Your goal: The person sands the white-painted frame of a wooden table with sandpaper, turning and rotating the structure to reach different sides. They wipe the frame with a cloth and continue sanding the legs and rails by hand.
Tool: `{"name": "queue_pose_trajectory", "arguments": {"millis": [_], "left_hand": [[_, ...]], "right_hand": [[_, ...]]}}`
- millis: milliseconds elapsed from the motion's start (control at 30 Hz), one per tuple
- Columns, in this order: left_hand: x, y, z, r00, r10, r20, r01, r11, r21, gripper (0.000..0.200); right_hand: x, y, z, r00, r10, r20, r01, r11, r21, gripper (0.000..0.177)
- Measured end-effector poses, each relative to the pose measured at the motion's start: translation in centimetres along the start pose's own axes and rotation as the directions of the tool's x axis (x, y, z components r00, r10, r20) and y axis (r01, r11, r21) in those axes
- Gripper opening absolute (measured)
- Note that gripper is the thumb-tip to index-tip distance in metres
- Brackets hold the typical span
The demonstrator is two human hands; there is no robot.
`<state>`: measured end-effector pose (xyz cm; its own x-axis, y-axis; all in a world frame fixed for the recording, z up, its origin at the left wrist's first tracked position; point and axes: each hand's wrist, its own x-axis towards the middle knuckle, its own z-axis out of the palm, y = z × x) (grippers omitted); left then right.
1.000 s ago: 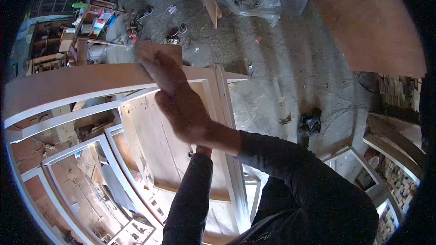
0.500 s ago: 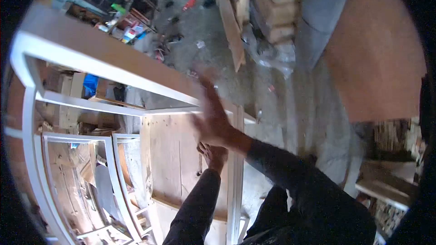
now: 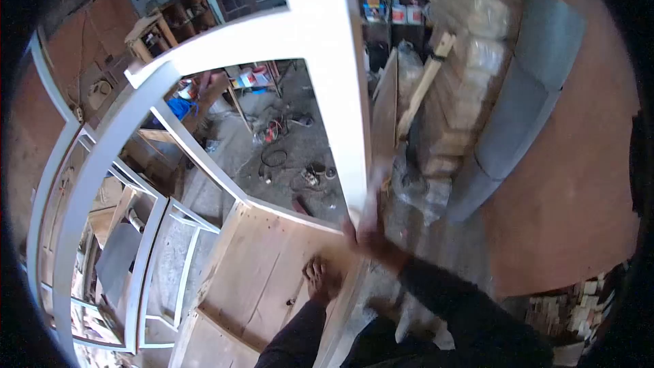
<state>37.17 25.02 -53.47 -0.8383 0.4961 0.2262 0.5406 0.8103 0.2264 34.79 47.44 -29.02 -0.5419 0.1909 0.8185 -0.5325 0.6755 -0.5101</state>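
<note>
A wooden cabinet frame with a white-painted post (image 3: 334, 95) stands before me, its bare plywood panel (image 3: 238, 279) below. My left hand (image 3: 321, 278) rests on that panel with its fingers spread, holding nothing. My right hand (image 3: 371, 238) is at the lower end of the post, thumb on one side and fingers along the outer side. Motion blurs those fingers, but they appear to grip the post. From the post's top, a curved white rail (image 3: 225, 41) runs left.
More white frames (image 3: 146, 266) stand at left. Plastic-wrapped bundles (image 3: 470, 61), a grey curved sheet (image 3: 518, 109) and a large brown board (image 3: 565, 177) lean at right. Wood offcuts (image 3: 579, 313) are stacked lower right. Cables and tools (image 3: 272, 133) lie on the floor beyond the frame.
My view has tilted up and turned. My right hand, raised and open above the frame before, now meets the post's lower end. My left hand stays on the panel.
</note>
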Motion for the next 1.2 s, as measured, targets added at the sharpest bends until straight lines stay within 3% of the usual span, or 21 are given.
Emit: {"name": "queue_pose_trajectory", "arguments": {"millis": [67, 167, 200, 267, 333, 367, 433, 467, 500, 600, 667, 700, 733, 767, 833, 867, 900, 967, 1000, 1100, 1200], "left_hand": [[-0.6, 0.0, -0.3, 0.999, 0.011, -0.043, -0.012, 1.0, -0.016, 0.07], [-0.6, 0.1, 0.0, 0.999, -0.014, -0.046, 0.013, 1.0, -0.025, 0.068], [-0.9, -0.3, 0.1, 0.999, -0.009, -0.037, 0.008, 1.0, -0.018, 0.066], [1.1, -1.5, 1.3, 1.0, -0.009, -0.003, 0.009, 0.999, -0.05, 0.064], [1.1, -1.7, 0.2, 0.994, -0.037, 0.102, 0.049, 0.991, -0.124, 0.063], [2.0, -1.3, -1.0, 0.919, -0.198, 0.342, 0.243, 0.965, -0.094, 0.058], [5.2, -0.7, -3.6, 0.815, -0.223, 0.534, 0.418, 0.865, -0.277, 0.043], [6.5, 0.9, -6.2, 0.9, -0.163, 0.404, 0.337, 0.849, -0.408, 0.042], [7.4, 3.3, -9.8, 0.961, -0.111, 0.253, 0.231, 0.825, -0.516, 0.041], [11.8, 7.6, -12.8, 0.972, -0.07, -0.225, -0.103, 0.732, -0.673, 0.039], [15.3, 14.4, -21.5, 0.932, -0.291, -0.217, 0.003, 0.603, -0.798, 0.04], [16.8, 16.4, -23.4, 0.9, -0.366, -0.235, -0.012, 0.519, -0.855, 0.043], [18.0, 16.3, -22.2, 0.88, -0.315, -0.356, -0.141, 0.543, -0.828, 0.044], [18.9, 19.5, -24.7, 0.84, -0.494, -0.223, -0.061, 0.323, -0.945, 0.041], [20.6, 20.1, -19.8, 0.651, -0.439, -0.619, -0.18, 0.703, -0.688, 0.043], [20.2, 19.6, -16.7, 0.643, -0.5, -0.58, -0.14, 0.668, -0.731, 0.043], [19.9, 19.1, -13.7, 0.631, -0.559, -0.538, -0.103, 0.627, -0.772, 0.043], [18.5, 19.9, -14.7, 0.632, -0.54, -0.556, -0.081, 0.667, -0.74, 0.045], [18.1, 20.7, -15.4, 0.598, -0.516, -0.614, -0.116, 0.702, -0.703, 0.046], [16.6, 22.4, -16.2, 0.576, -0.706, -0.411, 0.119, 0.57, -0.813, 0.044], [14.8, 23.8, -18.0, 0.544, -0.715, -0.44, 0.231, 0.631, -0.74, 0.042]], "right_hand": [[-4.6, 0.8, 0.1, 0.986, 0.106, 0.127, -0.092, 0.99, -0.109, 0.088], [10.6, -4.6, -3.5, 0.992, -0.124, -0.023, 0.124, 0.992, 0.009, 0.086], [14.5, -6.0, -4.9, 0.99, -0.108, 0.096, 0.123, 0.978, -0.17, 0.083], [21.3, -9.2, -7.4, 0.963, -0.244, 0.118, 0.266, 0.931, -0.249, 0.077], [22.3, -10.3, -7.6, 0.912, -0.409, -0.018, 0.4, 0.901, -0.169, 0.071], [19.0, -8.9, -6.5, 0.954, -0.3, -0.016, 0.296, 0.948, -0.113, 0.074], [12.3, -6.6, -5.2, 0.986, -0.169, -0.002, 0.168, 0.984, -0.057, 0.08], [8.0, -4.3, -4.2, 0.984, -0.178, 0.028, 0.18, 0.982, -0.063, 0.08], [4.5, -1.5, -3.5, 0.954, -0.292, 0.07, 0.3, 0.926, -0.23, 0.079], [15.0, -5.5, -7.1, 0.931, -0.353, 0.09, 0.361, 0.926, -0.108, 0.079], [23.6, -8.3, -9.4, 0.894, -0.434, 0.11, 0.446, 0.885, -0.133, 0.078], [25.6, -9.1, -9.9, 0.89, -0.442, 0.111, 0.454, 0.878, -0.149, 0.073], [24.5, -8.7, -9.8, 0.904, -0.406, 0.137, 0.42, 0.902, -0.097, 0.073], [22.8, -7.8, -9.6, 0.912, -0.378, 0.161, 0.39, 0.919, -0.052, 0.073], [16.7, -3.8, -8.7, 0.895, -0.387, 0.22, 0.391, 0.92, 0.027, 0.069], [12.1, -0.8, -7.9, 0.884, -0.304, 0.354, 0.31, 0.95, 0.042, 0.067], [10.0, 1.2, -7.8, 0.856, -0.358, 0.373, 0.319, 0.934, 0.164, 0.065], [13.7, -0.8, -10.0, 0.799, -0.398, 0.451, 0.42, 0.906, 0.056, 0.068], [16.8, -2.3, -10.5, 0.786, -0.467, 0.405, 0.498, 0.867, 0.032, 0.072], [26.9, -7.3, -11.9, 0.704, -0.676, 0.215, 0.7, 0.713, -0.05, 0.074], [22.5, -3.5, -9.5, 0.724, -0.653, 0.223, 0.652, 0.753, 0.091, 0.074]]}}
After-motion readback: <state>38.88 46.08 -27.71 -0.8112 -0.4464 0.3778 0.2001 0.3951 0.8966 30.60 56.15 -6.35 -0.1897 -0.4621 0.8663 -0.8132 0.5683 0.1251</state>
